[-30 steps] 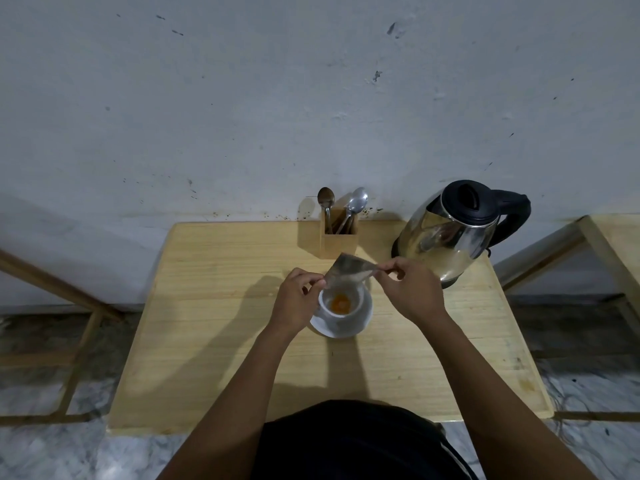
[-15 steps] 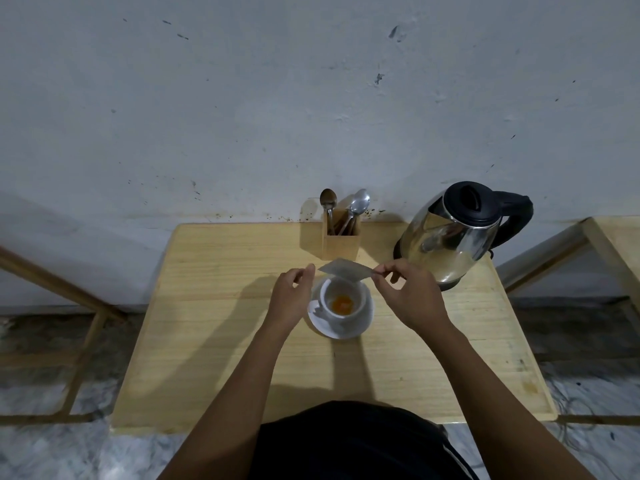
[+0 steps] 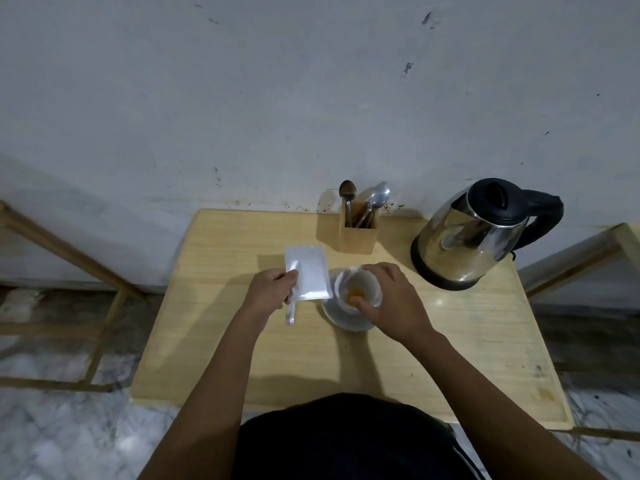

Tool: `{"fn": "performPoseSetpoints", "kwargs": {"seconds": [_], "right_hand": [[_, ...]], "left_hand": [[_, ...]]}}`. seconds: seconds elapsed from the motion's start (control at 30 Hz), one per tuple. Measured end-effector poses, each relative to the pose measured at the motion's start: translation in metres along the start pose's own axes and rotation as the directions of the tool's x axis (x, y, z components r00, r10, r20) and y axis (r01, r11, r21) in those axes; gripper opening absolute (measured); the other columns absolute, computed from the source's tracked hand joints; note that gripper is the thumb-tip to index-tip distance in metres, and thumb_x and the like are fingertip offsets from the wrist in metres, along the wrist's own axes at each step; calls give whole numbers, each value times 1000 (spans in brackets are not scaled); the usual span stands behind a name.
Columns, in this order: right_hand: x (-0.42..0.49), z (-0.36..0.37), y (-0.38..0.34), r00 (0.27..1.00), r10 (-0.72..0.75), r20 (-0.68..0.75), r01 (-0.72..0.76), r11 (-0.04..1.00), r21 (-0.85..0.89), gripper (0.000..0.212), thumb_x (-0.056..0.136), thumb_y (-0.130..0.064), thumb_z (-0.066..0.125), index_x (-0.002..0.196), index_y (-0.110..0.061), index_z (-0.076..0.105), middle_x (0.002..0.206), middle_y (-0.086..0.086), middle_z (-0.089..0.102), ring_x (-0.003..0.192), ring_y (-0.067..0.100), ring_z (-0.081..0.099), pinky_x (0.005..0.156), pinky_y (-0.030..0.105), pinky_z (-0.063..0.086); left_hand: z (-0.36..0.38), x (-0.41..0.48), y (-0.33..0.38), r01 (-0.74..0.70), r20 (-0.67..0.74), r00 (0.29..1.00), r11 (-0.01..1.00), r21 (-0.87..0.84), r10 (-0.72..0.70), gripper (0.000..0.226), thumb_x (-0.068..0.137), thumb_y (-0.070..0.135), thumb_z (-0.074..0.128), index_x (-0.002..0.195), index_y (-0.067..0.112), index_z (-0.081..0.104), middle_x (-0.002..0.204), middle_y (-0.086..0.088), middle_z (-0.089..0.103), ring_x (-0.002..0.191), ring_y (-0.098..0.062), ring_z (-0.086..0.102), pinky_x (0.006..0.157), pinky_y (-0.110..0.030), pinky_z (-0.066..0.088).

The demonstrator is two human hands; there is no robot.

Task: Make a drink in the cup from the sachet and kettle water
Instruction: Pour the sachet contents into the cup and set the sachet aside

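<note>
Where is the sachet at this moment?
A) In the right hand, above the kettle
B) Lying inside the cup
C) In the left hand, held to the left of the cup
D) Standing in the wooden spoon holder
C: the left hand pinches the white sachet beside the cup, while the right hand grips the cup.

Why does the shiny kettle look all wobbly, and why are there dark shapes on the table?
In the head view the kettle is mirror-like metal, so its curved side bends reflections of the room. The dark patches on the table are shadows of the arms and the left hand. The wide lens also curves the table edges, and the right hand at the cup looks slightly blurred.
</note>
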State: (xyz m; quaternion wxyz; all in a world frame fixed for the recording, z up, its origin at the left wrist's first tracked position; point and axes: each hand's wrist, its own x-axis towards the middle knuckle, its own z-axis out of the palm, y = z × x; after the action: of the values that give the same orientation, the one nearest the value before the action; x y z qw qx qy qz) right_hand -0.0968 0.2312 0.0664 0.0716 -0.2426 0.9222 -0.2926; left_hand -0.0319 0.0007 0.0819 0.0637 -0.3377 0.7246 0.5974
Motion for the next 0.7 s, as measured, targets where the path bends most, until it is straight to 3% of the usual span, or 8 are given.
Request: {"fn": "performPoseSetpoints", "kwargs": {"seconds": [0.1,0.23,0.3,0.37,0.43,0.5,0.57,0.7], "right_hand": [[-1,13,8,976,182,117,-191,979,73,80,71,-60,68,140,-33,36,140,-1,42,125,19,43,95,39,48],[1,26,12,963,220,156,-233,970,75,88,68,-61,69,141,-31,30,140,2,43,125,23,44,91,43,49],[2,29,14,960,227,164,-242,968,73,88,69,-57,70,141,-30,29,138,2,45,124,22,45,89,43,50],[4,30,14,958,223,178,-239,968,73,87,70,-55,71,141,-31,28,137,1,45,123,21,45,88,43,50],[5,30,14,954,224,197,-245,965,89,86,70,-55,71,141,-31,28,136,0,44,123,20,44,86,43,51],[5,29,15,950,235,208,-261,960,106,86,70,-56,71,140,-33,27,136,-2,42,123,18,44,85,43,51],[5,28,15,949,235,212,-264,958,116,85,72,-55,72,141,-34,26,137,-3,40,122,17,44,85,41,51],[4,27,15,948,236,215,-265,957,118,86,75,-54,72,143,-33,24,139,-3,37,121,18,47,84,39,50]], "left_hand": [[-6,9,-35,54,-95,994,996,74,-47,27,90,28,56,69,11,52,66,-14,46,59,-20,42,53,-27,32],[2,22,-73,129,-154,983,970,205,-98,30,88,22,55,62,9,45,64,-13,41,62,-21,41,62,-30,33],[12,25,-82,139,-193,978,939,316,-79,30,88,20,55,60,9,49,65,-14,50,65,-27,51,64,-34,40],[21,22,-86,157,-258,965,882,444,-42,20,88,27,57,84,8,62,91,-17,63,90,-34,61,77,-38,48],[29,20,-90,155,-321,944,760,631,74,43,86,35,59,121,11,53,123,-16,53,113,-35,52,89,-43,46],[36,18,-92,49,-281,927,666,744,247,56,86,39,58,135,18,44,134,-14,45,119,-33,48,93,-44,44],[40,17,-98,-93,-153,920,581,809,361,53,87,43,54,136,22,46,138,-11,45,122,-31,46,97,-43,43],[41,17,-116,-212,19,939,534,819,343,51,92,42,46,139,22,46,153,-11,37,140,-29,35,112,-42,31]]}}
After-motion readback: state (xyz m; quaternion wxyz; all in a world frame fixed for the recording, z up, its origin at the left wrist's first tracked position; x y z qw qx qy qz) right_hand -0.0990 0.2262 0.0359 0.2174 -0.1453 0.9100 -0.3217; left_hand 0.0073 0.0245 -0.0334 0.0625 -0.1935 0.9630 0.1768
